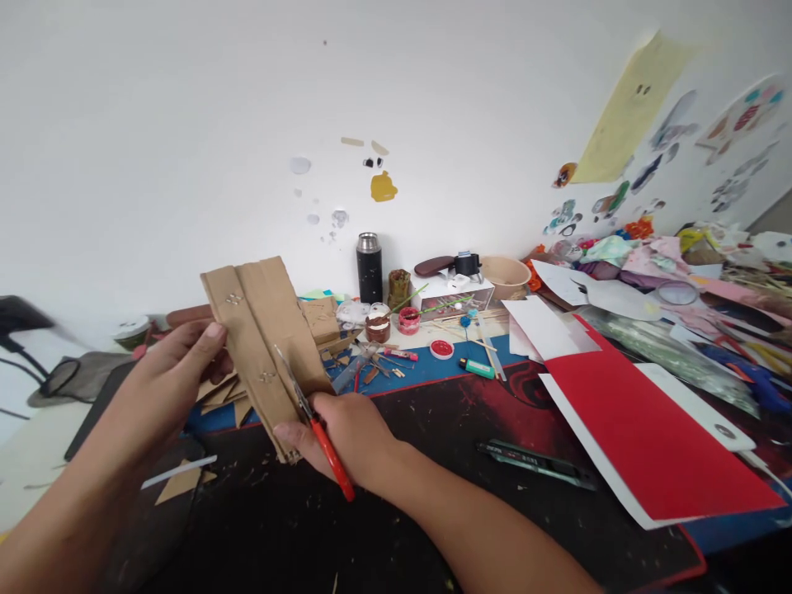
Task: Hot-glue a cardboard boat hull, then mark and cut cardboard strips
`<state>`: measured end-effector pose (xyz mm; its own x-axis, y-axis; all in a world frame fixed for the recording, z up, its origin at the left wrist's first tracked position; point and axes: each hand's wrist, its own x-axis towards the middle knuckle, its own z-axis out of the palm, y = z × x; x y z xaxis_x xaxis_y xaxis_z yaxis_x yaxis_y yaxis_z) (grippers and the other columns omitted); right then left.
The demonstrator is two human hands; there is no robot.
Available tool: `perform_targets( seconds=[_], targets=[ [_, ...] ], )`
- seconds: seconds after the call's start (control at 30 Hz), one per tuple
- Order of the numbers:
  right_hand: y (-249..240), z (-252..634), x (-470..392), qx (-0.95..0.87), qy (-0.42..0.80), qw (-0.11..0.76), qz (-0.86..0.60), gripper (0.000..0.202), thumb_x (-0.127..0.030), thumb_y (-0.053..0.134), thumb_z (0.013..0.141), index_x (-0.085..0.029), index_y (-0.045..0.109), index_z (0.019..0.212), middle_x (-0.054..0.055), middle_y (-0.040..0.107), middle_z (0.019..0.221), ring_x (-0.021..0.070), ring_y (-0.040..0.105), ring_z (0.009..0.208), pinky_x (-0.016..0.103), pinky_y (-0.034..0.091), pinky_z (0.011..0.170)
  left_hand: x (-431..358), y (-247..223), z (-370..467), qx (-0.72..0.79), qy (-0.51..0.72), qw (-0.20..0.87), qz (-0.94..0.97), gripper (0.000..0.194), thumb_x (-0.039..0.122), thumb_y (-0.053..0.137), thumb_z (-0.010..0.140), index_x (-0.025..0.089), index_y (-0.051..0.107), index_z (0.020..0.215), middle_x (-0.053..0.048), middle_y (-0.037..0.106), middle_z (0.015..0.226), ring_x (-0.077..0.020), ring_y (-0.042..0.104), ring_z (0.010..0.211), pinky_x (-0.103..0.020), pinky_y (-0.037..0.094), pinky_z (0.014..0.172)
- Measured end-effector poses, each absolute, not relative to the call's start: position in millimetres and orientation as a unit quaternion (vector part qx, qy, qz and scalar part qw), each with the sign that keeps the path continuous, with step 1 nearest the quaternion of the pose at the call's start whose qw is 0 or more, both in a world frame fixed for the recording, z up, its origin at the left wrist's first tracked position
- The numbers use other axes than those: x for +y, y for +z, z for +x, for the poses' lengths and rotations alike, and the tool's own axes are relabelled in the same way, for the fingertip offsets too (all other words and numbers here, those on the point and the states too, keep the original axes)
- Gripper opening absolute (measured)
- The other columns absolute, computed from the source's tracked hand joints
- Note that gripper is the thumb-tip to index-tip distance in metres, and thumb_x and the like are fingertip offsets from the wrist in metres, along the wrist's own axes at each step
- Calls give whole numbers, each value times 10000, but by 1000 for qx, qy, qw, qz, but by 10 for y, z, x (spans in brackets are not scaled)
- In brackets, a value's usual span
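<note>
A piece of brown corrugated cardboard [266, 330] is held up, tilted, above the dark desk mat. Along its left edge my left hand [189, 363] is closed, thumb and fingers pinching the board. My right hand [346, 433] is closed at the lower end, with the thumb on the cardboard's front. In that same hand are red-handled scissors [331, 458], their metal blades pointing up and left across the face of the board. Parallel creases run down the cardboard, and two small marks show on it. Its back is hidden.
Cardboard scraps [226, 396] lie behind my left hand. A green-black utility knife [535, 464] rests on the desk mat [433, 511]. To the right is a red sheet [656, 429]. A black thermos [370, 271], paint jars [408, 320] and a green glue tube [476, 368] stand or lie farther back.
</note>
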<state>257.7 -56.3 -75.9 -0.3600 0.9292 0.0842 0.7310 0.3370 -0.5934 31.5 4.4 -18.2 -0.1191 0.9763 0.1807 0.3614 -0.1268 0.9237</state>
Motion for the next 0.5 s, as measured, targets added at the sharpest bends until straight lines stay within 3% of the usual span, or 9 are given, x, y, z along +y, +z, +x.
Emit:
perform_targets(
  seconds=[0.13, 0.27, 0.5],
  targets=[
    [-745, 2565, -573, -805, 231, 186, -515, 392, -592, 742, 1065, -212, 741, 968, 85, 815, 858, 248, 766, 798, 320, 410, 661, -35, -206, 340, 576, 485, 391, 529, 716, 858, 855, 737, 228, 786, 1070, -49, 811, 907, -251, 736, 793, -390, 675, 763],
    [-742, 2557, -582, -808, 236, 174, -510, 393, -592, 739, 1067, -211, 724, 969, 79, 804, 852, 247, 752, 791, 322, 387, 663, -79, -150, 399, 582, 476, 398, 527, 726, 852, 908, 652, 201, 741, 929, 13, 693, 671, -142, 575, 534, -247, 501, 472],
    [-711, 2580, -591, -786, 295, 194, -507, 551, -743, 750, 998, -219, 646, 862, 30, 710, 750, 201, 664, 702, 300, 349, 631, -43, -150, 539, 556, 488, 445, 504, 613, 733, 899, 653, 203, 627, 798, 78, 505, 515, -82, 378, 399, -217, 303, 368]
  ],
)
